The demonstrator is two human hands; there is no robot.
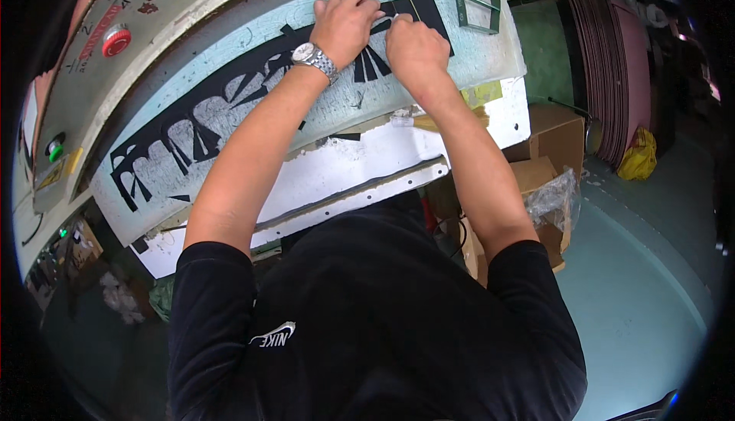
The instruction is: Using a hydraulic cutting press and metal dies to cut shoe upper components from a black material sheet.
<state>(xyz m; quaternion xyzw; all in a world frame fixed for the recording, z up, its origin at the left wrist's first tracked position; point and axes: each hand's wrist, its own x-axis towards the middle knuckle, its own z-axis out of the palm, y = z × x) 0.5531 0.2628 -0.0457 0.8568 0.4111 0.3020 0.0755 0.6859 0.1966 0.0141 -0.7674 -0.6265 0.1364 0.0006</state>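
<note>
A long black sheet strip (230, 96) with several shapes cut out of it lies across the pale blue cutting board (490, 50) of a press. My left hand (346, 23), with a metal wristwatch, rests on the strip's right end, fingers curled down on the black material. My right hand (413, 46) sits just beside it, fingers pinching at the strip's thin black slivers (375, 61). A green metal cutting die (478, 4) lies on the board to the right of both hands.
A red round button (116, 38) and a green button (55, 148) sit on the machine body at left. Cardboard boxes (555, 134) with plastic wrap stand at right, a yellow bag (639, 157) beyond. Stacked dark sheets (612, 61) lean at the right.
</note>
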